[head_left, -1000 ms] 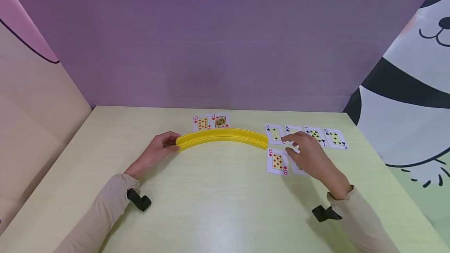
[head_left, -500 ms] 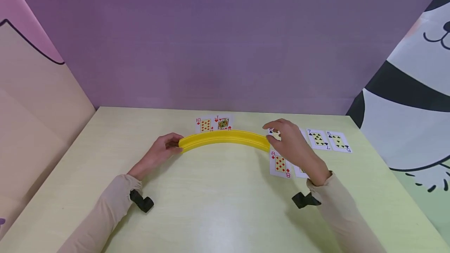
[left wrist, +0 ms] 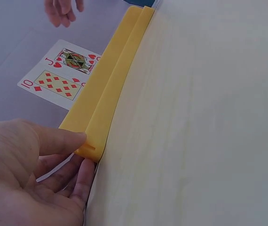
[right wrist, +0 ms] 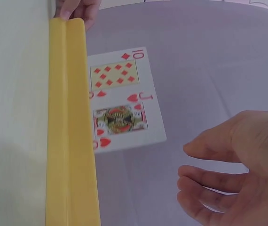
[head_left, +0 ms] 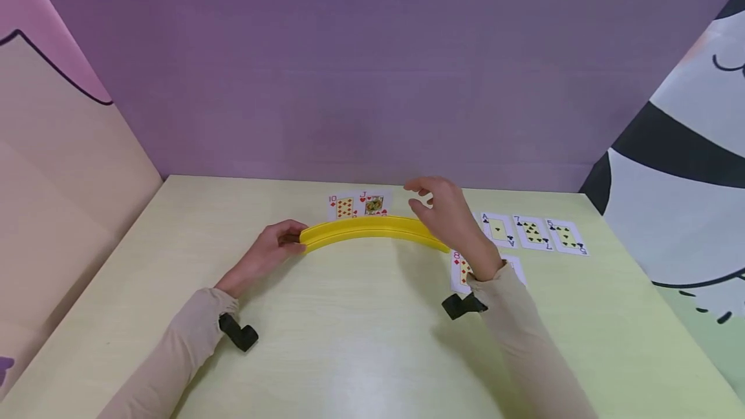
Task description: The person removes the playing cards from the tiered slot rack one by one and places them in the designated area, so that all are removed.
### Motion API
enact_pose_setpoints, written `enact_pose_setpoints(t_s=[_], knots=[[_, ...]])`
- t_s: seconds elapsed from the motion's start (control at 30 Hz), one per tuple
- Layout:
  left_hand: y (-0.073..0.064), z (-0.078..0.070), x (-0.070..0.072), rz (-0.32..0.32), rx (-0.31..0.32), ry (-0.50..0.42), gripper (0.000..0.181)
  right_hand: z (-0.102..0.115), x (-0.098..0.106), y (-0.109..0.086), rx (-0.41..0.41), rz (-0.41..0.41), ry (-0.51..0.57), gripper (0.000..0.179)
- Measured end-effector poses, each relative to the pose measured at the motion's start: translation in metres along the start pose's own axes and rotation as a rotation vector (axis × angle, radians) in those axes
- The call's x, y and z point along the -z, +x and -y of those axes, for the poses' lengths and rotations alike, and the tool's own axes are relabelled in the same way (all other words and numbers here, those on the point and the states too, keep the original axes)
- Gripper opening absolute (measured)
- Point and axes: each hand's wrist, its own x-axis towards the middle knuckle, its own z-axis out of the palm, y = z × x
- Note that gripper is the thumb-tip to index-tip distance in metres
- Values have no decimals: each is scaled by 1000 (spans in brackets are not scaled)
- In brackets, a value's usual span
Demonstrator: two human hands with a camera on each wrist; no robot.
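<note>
A curved yellow card holder (head_left: 372, 226) spans the middle of the table. My left hand (head_left: 273, 247) grips its left end, with the thumb on top and fingers beneath, as the left wrist view shows. The ten of diamonds (head_left: 345, 207) and jack of hearts (head_left: 374, 204) stand side by side at the holder's far edge, their lower parts hidden by it. Above the holder's right end hovers my right hand (head_left: 451, 212), fingers loosely bent and holding nothing. In the right wrist view a gap separates its fingertips (right wrist: 190, 149) from the jack.
Right of the holder lie the ace (head_left: 497, 230), seven (head_left: 532, 233) and five of clubs (head_left: 567, 236) in a row. Nearer me is the eight of diamonds (head_left: 464, 270), beside a card (head_left: 516, 266) partly covered by my right forearm. A purple wall (head_left: 372, 70) backs the table.
My right hand has moved left and away from me, from over the right-hand cards to above the holder's right end. The left hand keeps its grip on the holder.
</note>
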Motion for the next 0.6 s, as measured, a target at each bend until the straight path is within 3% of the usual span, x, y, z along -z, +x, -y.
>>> enact_pose_setpoints(t_s=[0.3,0.6], knots=[[-1,-3,0,1,9,-3,34,12,-14,18,8,-37,77,27],[1,-2,-2,2,6,5,34,9,-29,16,-2,-30,97,26]])
